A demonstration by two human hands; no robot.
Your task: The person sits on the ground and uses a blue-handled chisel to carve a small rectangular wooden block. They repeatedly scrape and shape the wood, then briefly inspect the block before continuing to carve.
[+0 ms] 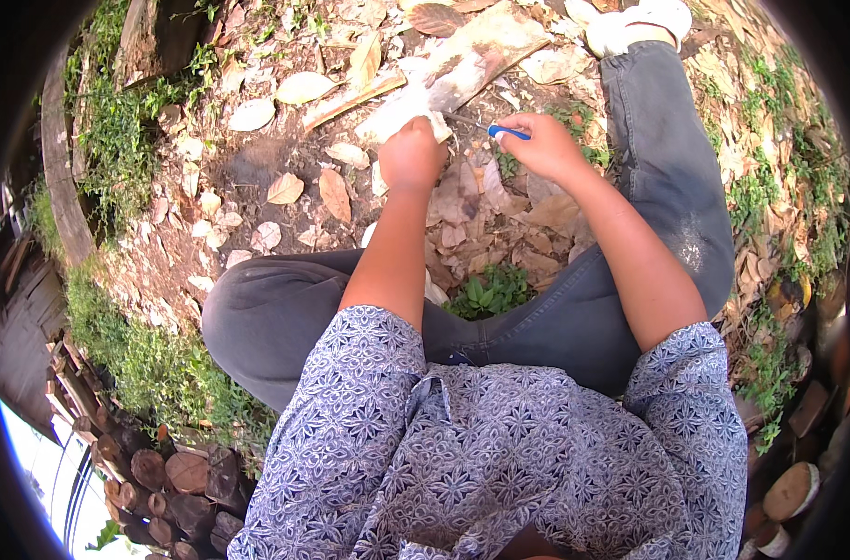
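My left hand (413,157) is closed in a fist around a pale, whitish piece of wood (441,127), which is washed out by bright light. In my right hand (544,147) is a slim tool with a blue handle (510,133). Its thin metal shaft points left, and the end is at or close to the pale wood; I cannot tell whether it is a blade or a screwdriver shaft. Just beyond both hands, a flat wooden board (488,58) lies slantwise on the ground.
Dry leaves (334,194) litter the soil, with a narrow wood strip (355,101) left of the board. My bent legs (672,168) frame the work area, and a small green plant (490,291) grows between them. Stacked logs (187,473) stand at lower left, more wood (791,490) at lower right.
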